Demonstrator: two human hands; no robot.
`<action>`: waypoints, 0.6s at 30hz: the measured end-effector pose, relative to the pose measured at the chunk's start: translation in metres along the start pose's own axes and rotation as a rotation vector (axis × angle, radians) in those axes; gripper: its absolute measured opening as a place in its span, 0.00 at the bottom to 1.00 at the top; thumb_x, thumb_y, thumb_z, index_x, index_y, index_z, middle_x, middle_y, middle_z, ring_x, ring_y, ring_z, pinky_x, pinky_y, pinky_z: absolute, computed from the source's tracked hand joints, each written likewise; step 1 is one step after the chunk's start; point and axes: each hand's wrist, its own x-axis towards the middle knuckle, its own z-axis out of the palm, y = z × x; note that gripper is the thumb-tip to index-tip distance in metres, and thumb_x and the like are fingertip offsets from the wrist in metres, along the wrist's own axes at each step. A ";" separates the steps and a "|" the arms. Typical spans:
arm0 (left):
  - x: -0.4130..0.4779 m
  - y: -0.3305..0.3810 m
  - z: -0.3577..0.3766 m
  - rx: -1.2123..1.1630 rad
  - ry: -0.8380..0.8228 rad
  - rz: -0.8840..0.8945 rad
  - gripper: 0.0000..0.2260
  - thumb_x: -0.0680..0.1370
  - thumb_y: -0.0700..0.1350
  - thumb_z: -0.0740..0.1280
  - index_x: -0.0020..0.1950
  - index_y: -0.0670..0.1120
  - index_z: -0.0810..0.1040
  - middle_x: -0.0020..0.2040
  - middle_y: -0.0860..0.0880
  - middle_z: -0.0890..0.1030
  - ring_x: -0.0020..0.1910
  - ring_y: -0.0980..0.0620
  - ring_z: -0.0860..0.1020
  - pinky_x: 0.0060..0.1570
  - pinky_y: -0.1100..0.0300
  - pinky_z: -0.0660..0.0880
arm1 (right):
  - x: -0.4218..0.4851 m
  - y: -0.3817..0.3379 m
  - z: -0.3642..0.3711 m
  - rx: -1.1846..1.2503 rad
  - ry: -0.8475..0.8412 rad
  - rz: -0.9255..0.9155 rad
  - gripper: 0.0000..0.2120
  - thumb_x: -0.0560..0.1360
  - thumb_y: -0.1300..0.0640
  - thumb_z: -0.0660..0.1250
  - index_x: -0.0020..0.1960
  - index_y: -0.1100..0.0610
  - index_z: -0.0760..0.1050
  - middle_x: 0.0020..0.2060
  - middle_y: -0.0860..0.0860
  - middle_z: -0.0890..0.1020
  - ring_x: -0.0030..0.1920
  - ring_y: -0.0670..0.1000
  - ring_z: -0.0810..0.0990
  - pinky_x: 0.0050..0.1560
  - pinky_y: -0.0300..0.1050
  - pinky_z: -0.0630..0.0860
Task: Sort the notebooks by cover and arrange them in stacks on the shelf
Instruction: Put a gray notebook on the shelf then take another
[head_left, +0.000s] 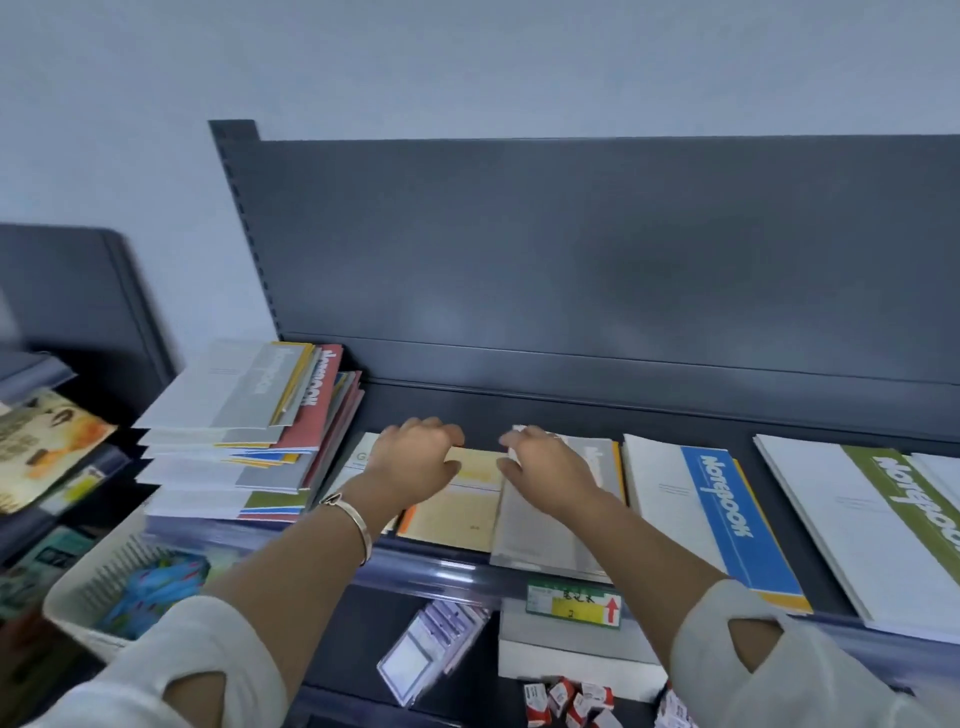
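Notebooks lie flat in a row on the dark shelf (519, 410). The left hand (415, 460) rests on the yellow notebook (457, 512), fingers bent at its far edge. The right hand (545, 467) rests on the grey notebook (535, 540) just beside it, fingers reaching its far corner. Blur hides whether either hand really grips. At the left stands a tall mixed pile (234, 431); to the right lie a blue-band notebook (717, 514) and a green-band notebook (893, 519).
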 end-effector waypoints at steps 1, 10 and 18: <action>-0.003 -0.012 -0.003 -0.006 0.019 -0.023 0.16 0.80 0.51 0.59 0.68 0.52 0.69 0.65 0.49 0.73 0.65 0.46 0.70 0.61 0.52 0.67 | 0.008 -0.013 0.001 0.022 0.003 -0.024 0.18 0.81 0.52 0.56 0.69 0.54 0.69 0.64 0.55 0.73 0.64 0.59 0.72 0.58 0.51 0.73; -0.023 -0.160 -0.031 0.016 0.104 -0.213 0.18 0.78 0.49 0.59 0.68 0.51 0.69 0.67 0.49 0.71 0.67 0.46 0.68 0.63 0.54 0.66 | 0.088 -0.142 0.010 0.088 -0.035 -0.185 0.18 0.81 0.55 0.57 0.69 0.53 0.69 0.64 0.55 0.72 0.63 0.59 0.72 0.58 0.52 0.73; -0.018 -0.292 -0.030 -0.154 0.113 -0.490 0.25 0.78 0.53 0.62 0.74 0.50 0.62 0.71 0.47 0.66 0.69 0.43 0.65 0.64 0.50 0.66 | 0.149 -0.227 0.029 0.098 -0.046 -0.155 0.11 0.79 0.58 0.57 0.56 0.60 0.76 0.52 0.55 0.75 0.52 0.57 0.76 0.50 0.51 0.76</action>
